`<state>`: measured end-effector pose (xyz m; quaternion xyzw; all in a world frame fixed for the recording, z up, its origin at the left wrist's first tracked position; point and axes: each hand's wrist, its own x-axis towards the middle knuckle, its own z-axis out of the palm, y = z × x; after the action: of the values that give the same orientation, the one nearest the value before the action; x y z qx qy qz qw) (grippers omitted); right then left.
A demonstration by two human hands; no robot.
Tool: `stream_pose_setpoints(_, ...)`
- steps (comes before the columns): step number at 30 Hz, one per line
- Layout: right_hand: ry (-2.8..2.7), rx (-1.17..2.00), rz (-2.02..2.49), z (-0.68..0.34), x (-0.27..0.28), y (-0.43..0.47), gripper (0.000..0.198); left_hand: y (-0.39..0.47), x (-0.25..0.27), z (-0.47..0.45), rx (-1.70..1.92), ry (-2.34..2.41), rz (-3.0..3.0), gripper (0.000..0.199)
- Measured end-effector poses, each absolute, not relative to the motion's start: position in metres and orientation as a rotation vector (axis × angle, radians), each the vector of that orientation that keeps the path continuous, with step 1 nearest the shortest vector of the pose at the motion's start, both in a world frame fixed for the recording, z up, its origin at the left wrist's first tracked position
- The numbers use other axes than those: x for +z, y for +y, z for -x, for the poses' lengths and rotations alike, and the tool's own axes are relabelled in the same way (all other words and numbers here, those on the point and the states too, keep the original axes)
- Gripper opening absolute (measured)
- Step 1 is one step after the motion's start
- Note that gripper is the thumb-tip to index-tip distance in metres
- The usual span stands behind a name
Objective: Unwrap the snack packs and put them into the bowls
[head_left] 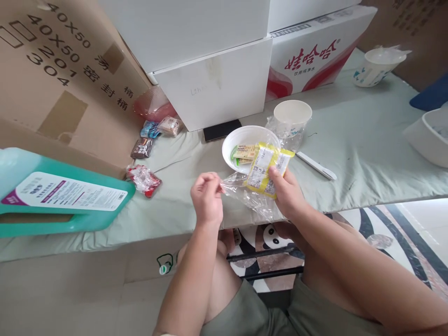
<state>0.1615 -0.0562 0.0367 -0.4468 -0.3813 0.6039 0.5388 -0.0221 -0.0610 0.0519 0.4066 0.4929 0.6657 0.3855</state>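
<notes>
My right hand [285, 189] grips a yellow and white printed packet [268, 170] by its right side, thumb on top. Clear plastic wrap [245, 191] stretches between that packet and my left hand [208, 196], whose fingers pinch its left end. Behind the packet, partly covered by it, stands a white bowl [229, 142] with green and beige sachets [243, 153] inside. A paper cup [292, 116] with clear film around its lower part stands just behind the bowl. Right of the packet lies a white plastic utensil [317, 165], perhaps a folded fork.
Small wrapped snacks [143, 147] and a red crumpled packet [145, 181] lie left, near a teal liquid jug [70, 191]. A black phone [222, 130] rests against white boxes [217, 88]. Another cup [374, 67] and a white container [429, 137] stand right. The table's front edge [168, 233] is close.
</notes>
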Motion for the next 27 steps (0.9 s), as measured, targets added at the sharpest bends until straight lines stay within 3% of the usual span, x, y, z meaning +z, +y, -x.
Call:
stream_pose_setpoints(4,-0.965,1.378,1.105,-0.165,0.039,-0.057,0.056,-0.060,0.054,0.034,1.790,1.333,-1.167,0.022)
stream_pose_setpoints(7,-1.128,1.241,1.225,-0.168,0.041,-0.060,0.058,-0.071,0.059,0.024,1.589,1.365,-1.567,0.034)
stream_pose_setpoints(10,-1.205,1.252,1.216,-0.167,0.042,-0.062,0.055,-0.080,0.062,0.009,1.298,1.482,-1.926,0.015)
stream_pose_setpoints(11,-1.183,1.297,1.190,-0.166,0.042,-0.063,0.054,-0.080,0.061,0.007,1.266,1.497,-1.951,0.018)
stream_pose_setpoints(19,-0.476,1.794,0.809,-0.158,0.051,-0.064,0.039,-0.068,0.074,0.023,1.555,0.943,-0.819,0.041)
stream_pose_setpoints(22,-0.387,1.998,0.666,-0.153,0.058,-0.072,0.042,-0.067,0.099,0.016,1.573,0.840,-0.814,0.045)
stream_pose_setpoints(27,-0.314,2.100,0.563,-0.146,0.065,-0.081,0.065,-0.054,0.139,-0.009,1.579,0.966,-1.032,0.047)
